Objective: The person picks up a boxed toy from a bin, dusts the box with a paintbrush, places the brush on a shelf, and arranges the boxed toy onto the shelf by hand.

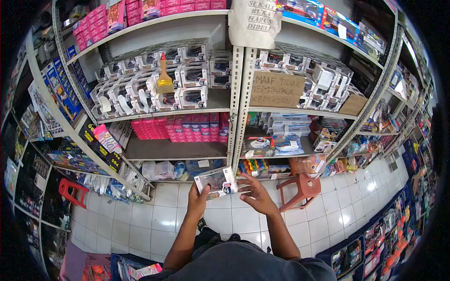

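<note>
My left hand (198, 198) grips the left side of a white toy box (216, 182) with a clear window, its thumb on the front. The box is tilted and held above the tiled floor, in front of the shelves. What lies behind the window is too dark to name. At the box's right end is my right hand (255, 193), its fingers spread and curved; I cannot tell whether a fingertip touches the edge. A paintbrush (164, 80) with a wooden handle and red tip stands bristles down against the stacked window boxes (187, 96) on the middle shelf.
Metal shelf posts (236, 93) rise ahead. Pink boxes (192, 129) fill part of the shelf below the window boxes. A cardboard sign (276, 89) hangs at right. A red plastic stool (302, 187) stands on the floor at right, another red stool (73, 192) at left.
</note>
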The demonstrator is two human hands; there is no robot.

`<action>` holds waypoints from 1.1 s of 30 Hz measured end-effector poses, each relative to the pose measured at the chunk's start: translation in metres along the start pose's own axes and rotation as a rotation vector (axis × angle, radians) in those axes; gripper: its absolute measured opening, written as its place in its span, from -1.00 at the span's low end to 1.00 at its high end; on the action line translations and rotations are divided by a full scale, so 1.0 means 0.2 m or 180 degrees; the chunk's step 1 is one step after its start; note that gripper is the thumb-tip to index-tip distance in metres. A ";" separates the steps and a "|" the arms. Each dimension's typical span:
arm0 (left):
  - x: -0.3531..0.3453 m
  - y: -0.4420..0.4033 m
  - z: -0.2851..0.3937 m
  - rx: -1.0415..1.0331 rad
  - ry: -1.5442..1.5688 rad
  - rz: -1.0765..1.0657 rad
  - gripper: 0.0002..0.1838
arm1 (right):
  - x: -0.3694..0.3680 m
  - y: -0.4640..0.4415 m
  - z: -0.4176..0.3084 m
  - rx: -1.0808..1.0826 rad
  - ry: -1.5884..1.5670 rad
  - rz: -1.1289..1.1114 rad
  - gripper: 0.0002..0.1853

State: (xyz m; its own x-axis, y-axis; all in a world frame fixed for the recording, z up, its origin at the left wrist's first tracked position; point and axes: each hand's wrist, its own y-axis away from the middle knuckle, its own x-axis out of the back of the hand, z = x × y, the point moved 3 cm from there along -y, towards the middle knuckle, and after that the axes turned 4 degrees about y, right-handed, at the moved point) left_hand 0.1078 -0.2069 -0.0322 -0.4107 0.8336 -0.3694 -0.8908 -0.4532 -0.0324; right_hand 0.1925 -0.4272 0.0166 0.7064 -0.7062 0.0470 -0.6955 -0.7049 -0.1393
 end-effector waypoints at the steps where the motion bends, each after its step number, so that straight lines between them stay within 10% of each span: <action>1: 0.02 0.00 0.00 0.0240 -0.0036 0.0058 -0.55 | -0.02 -0.02 0.00 -0.0008 0.0081 -0.0085 -0.15; 11: 0.11 -0.12 0.16 0.0763 -0.0002 -0.0161 -0.56 | -0.18 -0.31 0.08 0.0220 0.0716 -0.0343 0.06; 24: 0.26 -0.71 0.33 0.0246 0.0026 -0.1353 -0.22 | -0.12 -0.85 0.16 -0.0312 0.0397 0.0042 -0.19; 33: 0.47 -1.02 0.18 0.0095 0.0104 -0.0996 -0.40 | -0.19 -1.14 0.16 -0.0424 0.0128 0.0163 -0.34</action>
State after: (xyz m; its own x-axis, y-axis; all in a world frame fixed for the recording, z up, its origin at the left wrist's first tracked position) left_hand 0.2447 -0.0241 -0.0269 -0.1096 0.9204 -0.3753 -0.9785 -0.1663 -0.1222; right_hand 0.3289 -0.2369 0.0149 0.6656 -0.7417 0.0832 -0.7436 -0.6685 -0.0103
